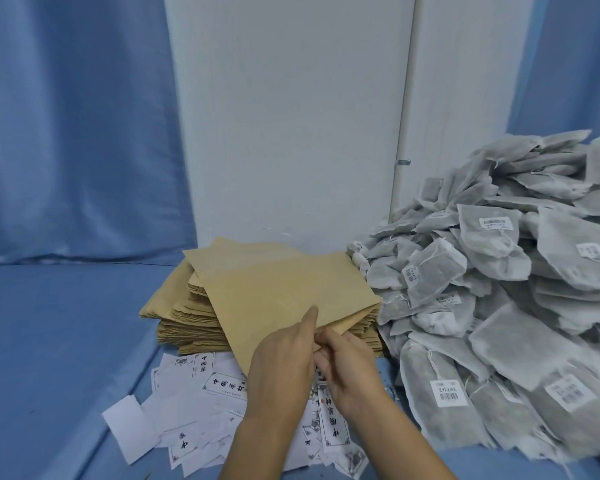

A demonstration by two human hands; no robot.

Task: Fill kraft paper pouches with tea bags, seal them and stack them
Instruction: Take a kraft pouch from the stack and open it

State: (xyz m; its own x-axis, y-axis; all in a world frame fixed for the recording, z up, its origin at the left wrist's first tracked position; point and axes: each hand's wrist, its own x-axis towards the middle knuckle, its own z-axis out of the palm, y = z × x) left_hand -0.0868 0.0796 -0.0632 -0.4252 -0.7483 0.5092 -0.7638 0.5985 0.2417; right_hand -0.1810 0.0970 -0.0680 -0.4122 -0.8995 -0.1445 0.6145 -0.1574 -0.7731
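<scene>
The top kraft pouch point(284, 292) is lifted at an angle off the stack of empty pouches point(184, 323), its near corner held by both hands. The left hand point(281, 362) grips it with the forefinger laid flat on the face. The right hand point(350, 368) pinches the edge with curled fingers, seemingly working the mouth apart. It looks light, thin and easily creased, so it is best held by the edges. Mesh tea bags point(499, 289) are heaped to the right, soft and light. Printed labels point(201, 382) litter the blue cloth point(49, 341).
</scene>
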